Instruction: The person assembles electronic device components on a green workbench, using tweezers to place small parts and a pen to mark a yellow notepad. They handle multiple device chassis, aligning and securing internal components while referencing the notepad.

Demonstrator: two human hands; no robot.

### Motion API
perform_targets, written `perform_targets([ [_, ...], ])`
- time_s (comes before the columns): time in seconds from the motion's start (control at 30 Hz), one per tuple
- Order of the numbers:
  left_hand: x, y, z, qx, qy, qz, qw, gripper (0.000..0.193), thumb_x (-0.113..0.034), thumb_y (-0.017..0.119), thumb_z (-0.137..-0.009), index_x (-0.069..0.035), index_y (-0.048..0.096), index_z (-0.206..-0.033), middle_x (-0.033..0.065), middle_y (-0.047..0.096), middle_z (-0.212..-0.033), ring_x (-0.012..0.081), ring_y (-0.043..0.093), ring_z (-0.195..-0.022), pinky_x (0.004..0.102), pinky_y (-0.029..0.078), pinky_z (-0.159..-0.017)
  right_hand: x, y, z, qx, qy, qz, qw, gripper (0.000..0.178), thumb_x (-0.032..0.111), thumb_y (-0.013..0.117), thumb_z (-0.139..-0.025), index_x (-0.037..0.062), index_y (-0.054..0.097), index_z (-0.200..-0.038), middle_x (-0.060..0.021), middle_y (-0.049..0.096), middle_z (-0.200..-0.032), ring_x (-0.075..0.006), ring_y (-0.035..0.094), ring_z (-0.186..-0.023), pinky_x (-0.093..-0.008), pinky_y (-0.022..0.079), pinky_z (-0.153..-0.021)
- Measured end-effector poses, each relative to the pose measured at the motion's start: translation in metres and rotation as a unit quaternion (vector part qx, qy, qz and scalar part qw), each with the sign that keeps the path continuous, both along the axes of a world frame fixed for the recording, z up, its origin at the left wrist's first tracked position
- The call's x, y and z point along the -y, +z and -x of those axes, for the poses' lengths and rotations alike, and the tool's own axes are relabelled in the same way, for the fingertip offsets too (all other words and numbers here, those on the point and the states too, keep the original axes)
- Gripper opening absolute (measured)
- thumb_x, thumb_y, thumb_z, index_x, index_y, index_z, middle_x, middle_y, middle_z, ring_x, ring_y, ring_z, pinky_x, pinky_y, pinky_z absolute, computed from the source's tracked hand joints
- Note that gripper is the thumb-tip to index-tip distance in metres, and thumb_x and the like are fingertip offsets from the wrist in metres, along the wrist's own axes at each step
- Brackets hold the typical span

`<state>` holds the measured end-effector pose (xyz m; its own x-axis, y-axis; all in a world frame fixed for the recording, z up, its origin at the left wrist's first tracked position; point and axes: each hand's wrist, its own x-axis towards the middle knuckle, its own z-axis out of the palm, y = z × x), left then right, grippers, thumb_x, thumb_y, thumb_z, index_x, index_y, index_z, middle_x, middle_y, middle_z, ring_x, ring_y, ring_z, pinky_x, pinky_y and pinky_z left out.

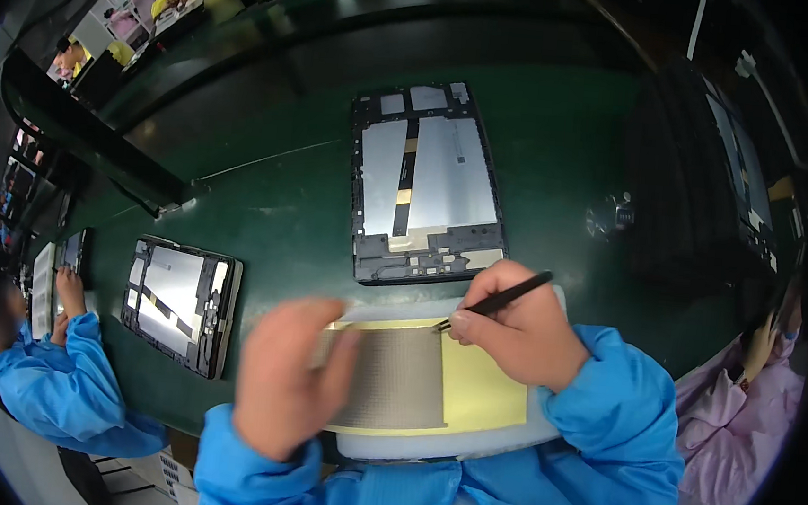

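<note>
My right hand (526,327) is closed on a pair of black tweezers (512,292). Their tips touch the upper edge of a grey-brown sheet with a fine grid pattern (399,380), near its right corner. That sheet lies on a larger yellow backing sheet (484,382), which rests on a pale, whitish pad (493,443) in front of me. Over the left end of the patterned sheet is my left hand (290,376), smeared by motion. Its thumb and forefinger look apart, but whether it holds anything cannot be made out.
Beyond the pad, an opened tablet-like panel (433,184) lies on the green table (281,186). Similar panels (172,301) sit at the left. A dark stack (685,180) stands at the right. Co-workers in blue (71,383) and pink (741,431) sit on either side.
</note>
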<state>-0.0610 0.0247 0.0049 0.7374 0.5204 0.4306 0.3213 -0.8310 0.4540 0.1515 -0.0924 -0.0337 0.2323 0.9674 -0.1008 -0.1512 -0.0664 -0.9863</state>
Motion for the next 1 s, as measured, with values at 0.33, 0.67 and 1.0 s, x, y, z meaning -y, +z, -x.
perform_targets([
  [0.33,-0.013,-0.056,-0.055,0.005,-0.004,0.013,1.0,0.038,0.004,0.068,-0.071,0.002,0.058,-0.108,0.0191,0.057,-0.117,0.0407,0.05,-0.114,0.0467,0.039,-0.099,-0.002,-0.006,-0.001,0.074,-0.003,0.078,0.994,0.016,0.009,0.066,-0.088,0.0032,0.051,-0.092,-0.0025,0.057,-0.079,-0.0075,0.053,-0.072,-0.025,0.045,-0.061],
  [0.67,-0.018,-0.058,-0.055,0.033,-0.013,0.037,0.999,0.043,0.005,0.069,-0.066,0.002,0.058,-0.108,0.018,0.057,-0.116,0.0407,0.051,-0.114,0.0467,0.042,-0.098,-0.019,0.01,-0.004,-0.013,-0.081,-0.033,0.996,0.017,-0.003,0.065,-0.085,-0.0009,0.05,-0.092,-0.0075,0.059,-0.081,-0.0137,0.065,-0.08,-0.0248,0.053,-0.067],
  [1.0,-0.02,-0.061,-0.053,0.04,-0.017,0.043,0.998,0.045,0.003,0.071,-0.064,0.003,0.058,-0.108,0.0173,0.057,-0.116,0.0408,0.052,-0.112,0.0468,0.043,-0.097,-0.055,0.009,-0.011,0.085,-0.042,-0.004,0.995,0.015,-0.002,0.064,-0.086,-0.0002,0.05,-0.092,-0.0072,0.059,-0.082,-0.0115,0.063,-0.077,-0.0241,0.051,-0.063],
])
